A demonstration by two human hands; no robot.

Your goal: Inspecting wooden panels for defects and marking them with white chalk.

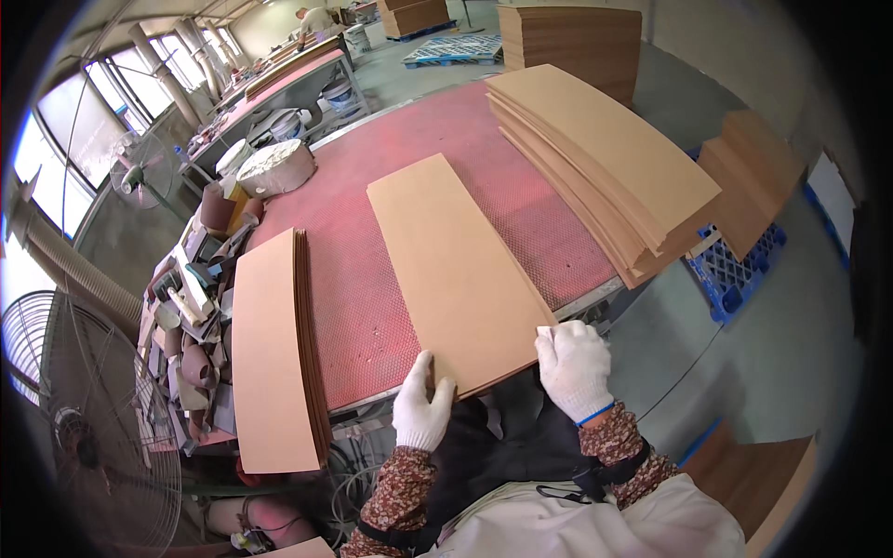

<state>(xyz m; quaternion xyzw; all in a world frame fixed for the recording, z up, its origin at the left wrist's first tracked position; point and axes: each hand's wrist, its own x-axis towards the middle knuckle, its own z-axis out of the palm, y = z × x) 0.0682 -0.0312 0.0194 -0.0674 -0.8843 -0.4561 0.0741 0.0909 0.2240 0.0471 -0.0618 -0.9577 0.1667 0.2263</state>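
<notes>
A tan panel [465,270] is being supported in the middle of the red table [349,307], its long sides running from near to far (another layer is showing along its right edge). Its near end is overhanging the table, probably so that the corners can be reached from above and below. The near left corner is being gripped by the gloved left hand [421,417], thumb and fingers clamped around it. At the near right corner the gloved right hand [575,369] is being held with its fingers curled together; whether they are clamped on the edge or on a small pale piece [544,331] at their tips cannot be told. By this two-cornered hold the panel is apparently being steadied evenly.

Similar boards are being borne on both sides: a left stack [270,353] and a taller right stack [605,149], seemingly set apart so that the middle is being left for handling. Beyond the left stack, sanding scraps [197,365] are being heaped along the table's left side, with a fan [88,428] standing near left. At the far right, a tall brown pile [572,51] is being stored off the table.
</notes>
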